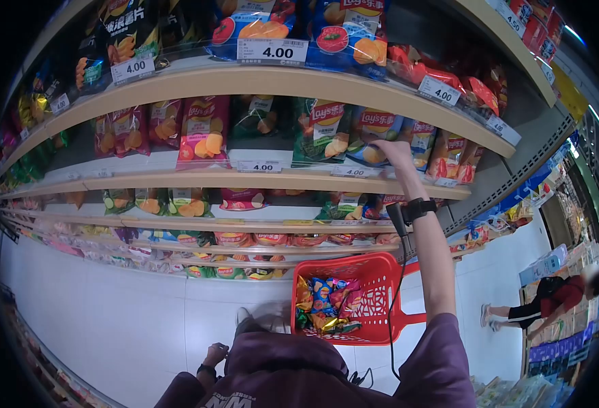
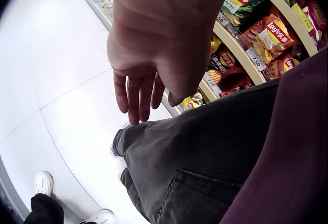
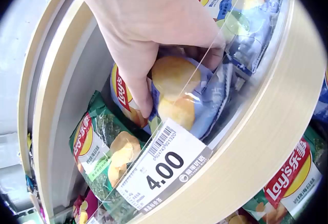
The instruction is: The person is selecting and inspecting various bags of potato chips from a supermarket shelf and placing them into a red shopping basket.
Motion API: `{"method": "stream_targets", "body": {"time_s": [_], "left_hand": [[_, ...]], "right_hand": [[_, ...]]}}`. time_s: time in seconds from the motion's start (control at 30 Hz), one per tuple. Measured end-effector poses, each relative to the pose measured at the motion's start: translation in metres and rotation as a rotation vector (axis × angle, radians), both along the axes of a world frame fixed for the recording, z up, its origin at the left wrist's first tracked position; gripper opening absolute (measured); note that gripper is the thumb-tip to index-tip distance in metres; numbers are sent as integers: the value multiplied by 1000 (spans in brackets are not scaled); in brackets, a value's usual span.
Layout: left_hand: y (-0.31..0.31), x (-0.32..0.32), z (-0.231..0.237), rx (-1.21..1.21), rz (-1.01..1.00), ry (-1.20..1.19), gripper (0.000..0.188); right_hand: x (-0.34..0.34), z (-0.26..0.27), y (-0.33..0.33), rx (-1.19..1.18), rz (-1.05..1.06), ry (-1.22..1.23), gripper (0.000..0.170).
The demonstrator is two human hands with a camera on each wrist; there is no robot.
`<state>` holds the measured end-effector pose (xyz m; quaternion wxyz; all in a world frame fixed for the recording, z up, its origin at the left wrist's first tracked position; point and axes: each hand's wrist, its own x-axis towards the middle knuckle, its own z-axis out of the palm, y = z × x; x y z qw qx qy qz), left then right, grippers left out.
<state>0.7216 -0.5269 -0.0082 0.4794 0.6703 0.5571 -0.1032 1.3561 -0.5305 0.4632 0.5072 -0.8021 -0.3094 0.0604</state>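
My right hand [image 1: 397, 154] reaches into a middle shelf and grips a blue bag of Lay's potato chips [image 1: 375, 122]. In the right wrist view the thumb and fingers [image 3: 142, 98] curl around the sides of this chip bag [image 3: 177, 88], behind the clear shelf lip. A green Lay's bag [image 3: 105, 155] stands beside it, and a 4.00 price tag [image 3: 164, 165] sits in front. Low at my side hangs my left hand [image 2: 148, 49], fingers loose and nothing in them, near my dark trousers [image 2: 195, 147].
A red shopping basket [image 1: 400, 275] holding several colourful snack bags stands on the floor below the shelves. A black cable [image 1: 396, 306] runs down from my right wrist. Another person [image 1: 561, 299] is in the aisle at right. Wooden shelf edges [image 1: 259, 78] curve across above and below.
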Motion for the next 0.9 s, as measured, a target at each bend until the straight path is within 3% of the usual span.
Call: {"method": "stream_targets", "body": {"time_s": [0.1,0.13,0.27,0.37,0.4,0.5,0.6,0.73,0.9], "left_hand": [[4,11,19,3,-15,22,32],[5,10,19,8,-29,24,32],[5,6,28,-2,-71,62,31],[6,-1,27,-66,-19,62,31],[6,-3,28,-96,17,59,31],[19,-9,-7,-180,191,-69,32],[43,16,-5,-142,276,-303,29],[82,99,53,-111,123,-547,29],[85,220,207,-201,-148,-805,41]], "right_hand": [[-3,12,-11,221,38,103,41],[11,9,-10,341,138,88,57],[33,8,-23,247,137,61,59],[20,25,-42,204,48,307,59],[7,32,-52,273,173,287,57],[-14,30,-80,366,248,406,53],[-51,4,-102,293,252,501,52],[-106,-56,-105,122,353,476,54],[-175,-114,-83,-103,437,461,66]]}}
